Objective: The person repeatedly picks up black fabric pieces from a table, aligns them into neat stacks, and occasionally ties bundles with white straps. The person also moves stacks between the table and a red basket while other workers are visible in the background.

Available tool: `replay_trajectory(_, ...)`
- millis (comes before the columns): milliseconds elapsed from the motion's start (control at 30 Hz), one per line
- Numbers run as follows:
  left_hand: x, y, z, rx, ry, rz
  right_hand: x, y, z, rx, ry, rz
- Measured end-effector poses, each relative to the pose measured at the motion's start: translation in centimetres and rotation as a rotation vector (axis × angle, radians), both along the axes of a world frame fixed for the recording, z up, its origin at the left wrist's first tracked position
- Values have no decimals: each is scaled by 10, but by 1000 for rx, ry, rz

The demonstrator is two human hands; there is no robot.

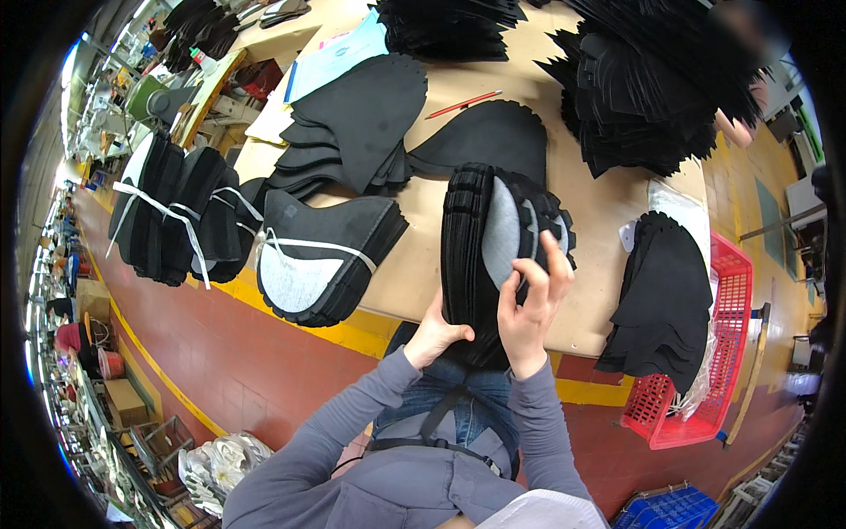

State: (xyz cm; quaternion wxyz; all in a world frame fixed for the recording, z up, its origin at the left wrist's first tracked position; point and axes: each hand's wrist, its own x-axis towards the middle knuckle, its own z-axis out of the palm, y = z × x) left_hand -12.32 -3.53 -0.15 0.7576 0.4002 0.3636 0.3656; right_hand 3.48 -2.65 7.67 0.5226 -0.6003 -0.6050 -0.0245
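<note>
A thick stack of black cut fabric pieces [467, 238] stands on edge at the table's near side, its layers fanned apart to show pale grey faces. My left hand [438, 333] grips the lower left of this stack, thumb across the front. At its right side is my right hand [535, 300], with fingers apart and partly bent, their tips against the fanned layers. Behind the stack lies a flat black piece [502, 137]. To the left, a bundle of black and grey pieces [326, 256] is tied with a white strip.
More tied bundles [181, 212] hang over the table's left edge. Overlapping black pieces [352, 128] lie near a red pencil [463, 104]. Tall black piles [643, 97] stand at the far right, beside another person's hand [736, 130]. A red basket [679, 428] stands right of the table.
</note>
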Motion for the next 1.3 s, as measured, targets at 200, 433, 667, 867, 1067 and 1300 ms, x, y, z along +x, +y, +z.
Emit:
replay_trajectory(200, -2, -1, -5, 52, -6, 9, 2, -7, 7, -278, -65, -27)
replay_trajectory(433, 4, -1, 7, 76, 76, 41, -2, -1, 11, -225, -25, 19)
replay_trajectory(667, 10, -4, 15, 26, 30, 118, -7, -2, 10, -130, -287, -30)
replay_trajectory(867, 11, -3, 20, 36, 74, 110, -8, -1, 19, -228, -125, -31)
replay_trajectory(1067, 11, -3, 22, 1, 36, 110, -7, 0, 16, -212, -139, -29)
replay_trajectory(1300, 15, -2, 21, 32, 86, 125, -8, 0, 14, -259, -293, -144)
